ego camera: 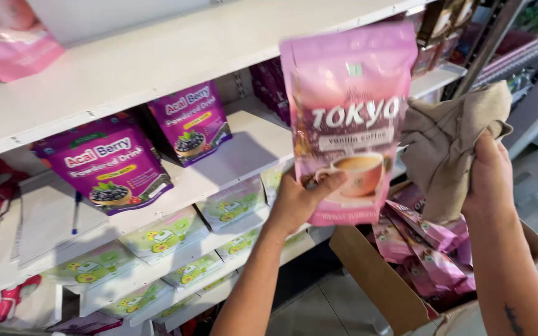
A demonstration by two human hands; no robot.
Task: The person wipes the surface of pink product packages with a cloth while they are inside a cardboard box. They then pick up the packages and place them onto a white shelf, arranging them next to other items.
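Through the head camera I am seeing my left hand (297, 202) gripping the pink pouch (350, 118) by its bottom edge, long axis upright, in front of the white shelf (157, 56). My right hand (487, 177) is clutching a beige cloth (449, 146) just right of the pouch, above the cardboard box (375, 274).

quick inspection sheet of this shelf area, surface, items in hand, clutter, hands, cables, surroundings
surface: white shelves, tiered, partly stocked
job's things: pink pouch held upright in front of the shelves; beige cloth bunched beside it
clutter: purple pouches standing on the middle shelf; pale green packs lying on lower shelves
hands: left hand grips the pink pouch's lower edge; right hand clutches the cloth
cables: nothing seen
surroundings: open cardboard box with more pink pouches on the floor; further racks at right
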